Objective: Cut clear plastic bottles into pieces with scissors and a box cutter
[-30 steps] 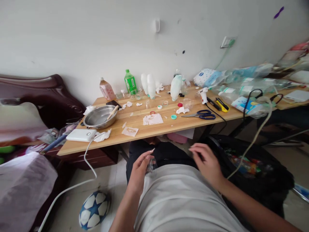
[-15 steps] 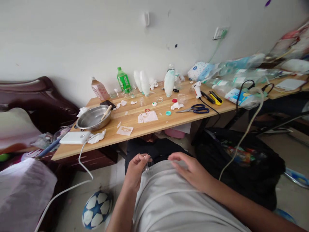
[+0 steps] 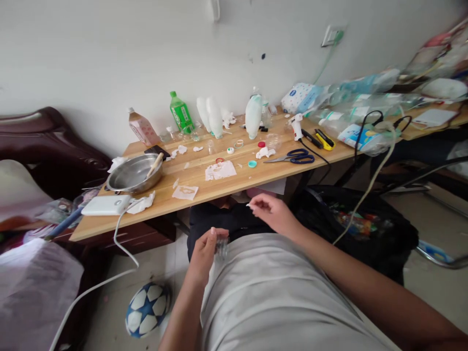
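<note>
My left hand (image 3: 204, 252) is closed around a small clear plastic piece (image 3: 221, 247) held over my lap, just in front of my white shirt. My right hand (image 3: 273, 212) is raised a little above my dark trousers, close under the front edge of the wooden table (image 3: 204, 192). Its thumb and fingertips are pinched on a tiny white bit. On the table ahead lie a torn white paper (image 3: 220, 170), a teal cap (image 3: 252, 164), blue-handled scissors (image 3: 296, 156) and a white glue gun (image 3: 297, 126).
A steel bowl with a wooden stick (image 3: 133, 173), a white power bank (image 3: 106, 205) with its cable, a green bottle (image 3: 180, 113), white bottles (image 3: 210, 116) and plastic bags stand on the table. A football (image 3: 145, 310) lies on the floor left; a black bag (image 3: 360, 224) sits right.
My right hand has lifted away from my shirt toward the table edge and closed into a pinch. My left hand stayed over my lap. The view has shifted slightly right.
</note>
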{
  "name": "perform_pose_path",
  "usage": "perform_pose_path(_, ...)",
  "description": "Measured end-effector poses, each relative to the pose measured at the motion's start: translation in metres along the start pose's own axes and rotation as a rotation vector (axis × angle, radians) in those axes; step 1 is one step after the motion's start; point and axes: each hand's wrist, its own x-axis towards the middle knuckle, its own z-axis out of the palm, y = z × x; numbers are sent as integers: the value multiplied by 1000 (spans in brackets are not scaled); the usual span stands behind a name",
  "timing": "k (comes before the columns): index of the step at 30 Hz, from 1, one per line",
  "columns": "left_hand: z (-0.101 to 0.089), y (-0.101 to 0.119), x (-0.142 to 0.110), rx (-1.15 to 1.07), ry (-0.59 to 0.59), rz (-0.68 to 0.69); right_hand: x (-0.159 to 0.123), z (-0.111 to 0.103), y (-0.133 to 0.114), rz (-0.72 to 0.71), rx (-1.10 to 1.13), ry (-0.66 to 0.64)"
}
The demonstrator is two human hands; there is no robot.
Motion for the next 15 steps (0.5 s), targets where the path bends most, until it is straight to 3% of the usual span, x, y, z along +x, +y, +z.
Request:
perform_pose_path(4, -3, 1, 3, -106, 31, -33, 4, -28, 54, 190, -183, -32)
perform_pose_path(8, 0, 4, 5, -208, 53, -65, -4, -33, 89, 373, -291, -103)
perform_pose_path(11, 4, 6, 6, -285, 56, -87, -15, -24, 88, 372, -260, -96)
perform_pose_path(15, 6, 8, 6, -387, 74, -151, -32, -19, 66, 195, -97, -171)
